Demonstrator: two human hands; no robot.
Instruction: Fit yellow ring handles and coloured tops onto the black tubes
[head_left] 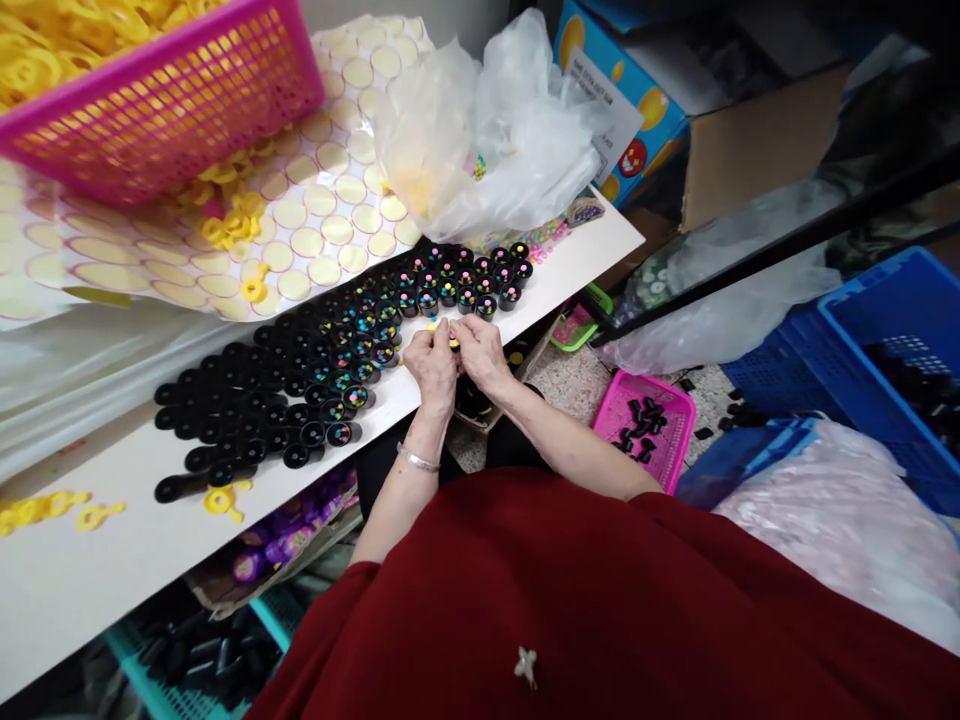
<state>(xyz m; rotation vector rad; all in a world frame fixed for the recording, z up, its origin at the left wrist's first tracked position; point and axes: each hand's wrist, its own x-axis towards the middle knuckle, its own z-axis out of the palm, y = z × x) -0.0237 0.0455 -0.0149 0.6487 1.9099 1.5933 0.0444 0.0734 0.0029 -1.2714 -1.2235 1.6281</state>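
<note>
My left hand [432, 366] and my right hand [481, 350] meet at the front edge of the white table [75, 590]. Their fingertips are closed together on a small black piece with a yellow top [454, 344], mostly covered by the fingers. Just beyond them stand several black cups [448, 292] holding pink, yellow and blue bits. To the left the cluster continues with more black cups [296, 456], many showing no coloured bits. A bracelet [418, 458] circles my left wrist.
A pink basket [225, 90] of yellow ring-shaped parts [97, 40] stands on a circle-printed sheet [307, 215]. Clear plastic bags [517, 120] lie at the back. Right and below are a pink basket [682, 415] with black pieces, blue crates [847, 300] and an open box [652, 130].
</note>
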